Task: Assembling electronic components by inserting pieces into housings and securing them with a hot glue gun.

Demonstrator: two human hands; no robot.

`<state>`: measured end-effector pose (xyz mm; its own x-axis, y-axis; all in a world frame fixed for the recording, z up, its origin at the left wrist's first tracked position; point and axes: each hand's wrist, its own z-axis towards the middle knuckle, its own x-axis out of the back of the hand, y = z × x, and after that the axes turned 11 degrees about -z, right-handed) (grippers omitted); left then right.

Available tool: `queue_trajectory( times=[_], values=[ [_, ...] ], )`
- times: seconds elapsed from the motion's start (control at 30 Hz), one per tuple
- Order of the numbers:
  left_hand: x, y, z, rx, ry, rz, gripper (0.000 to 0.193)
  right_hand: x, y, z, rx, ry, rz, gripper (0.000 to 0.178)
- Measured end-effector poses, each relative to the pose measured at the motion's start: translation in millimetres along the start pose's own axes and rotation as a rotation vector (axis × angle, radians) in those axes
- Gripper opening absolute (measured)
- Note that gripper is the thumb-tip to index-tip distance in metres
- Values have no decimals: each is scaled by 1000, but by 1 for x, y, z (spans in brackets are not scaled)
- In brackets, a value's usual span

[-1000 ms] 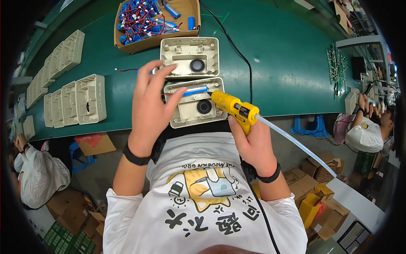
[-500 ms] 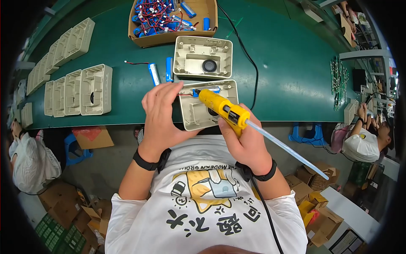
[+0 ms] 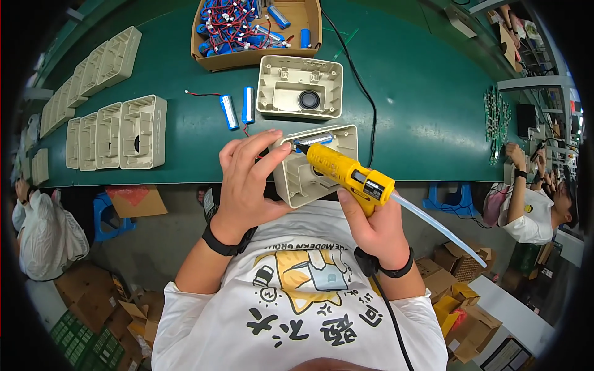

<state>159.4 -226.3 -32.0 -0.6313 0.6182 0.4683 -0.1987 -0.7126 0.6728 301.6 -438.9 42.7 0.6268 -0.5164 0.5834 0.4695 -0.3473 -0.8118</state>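
Note:
My left hand (image 3: 247,185) grips the left side of a beige plastic housing (image 3: 301,193), thumb at its near edge and fingers over the far left corner. The housing is tilted above the table's near edge. A blue cylindrical battery (image 3: 323,140) lies inside along the far wall; a round black speaker in it is mostly covered. My right hand (image 3: 377,226) is closed around a yellow hot glue gun (image 3: 346,170). Its dark nozzle points at the battery's left end; whether they touch I cannot tell. A translucent glue stick (image 3: 436,227) sticks out of the gun's back.
Beyond stands a second beige housing (image 3: 299,88) with a speaker. Two loose batteries (image 3: 229,112) lie left of it. A cardboard box (image 3: 257,57) of wired batteries, rows of housings (image 3: 142,133), a black cable (image 3: 365,80) and circuit boards (image 3: 495,123) occupy the green table. People work on both sides.
Both hands, the housing and the glue gun have shifted right and slightly nearer. The housing is tilted more, showing its left outer wall. The person at right has raised an arm.

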Motion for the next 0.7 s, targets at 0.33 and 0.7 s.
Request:
queue_trajectory(
  times=[0.33,0.7],
  values=[
    [1,-1,2,6,-11,5,107,-2,5,-6,-163,0,152,16],
    [1,-3,0,4,4,20,105,-3,22,-15,-144,28,179,25]
  ],
)
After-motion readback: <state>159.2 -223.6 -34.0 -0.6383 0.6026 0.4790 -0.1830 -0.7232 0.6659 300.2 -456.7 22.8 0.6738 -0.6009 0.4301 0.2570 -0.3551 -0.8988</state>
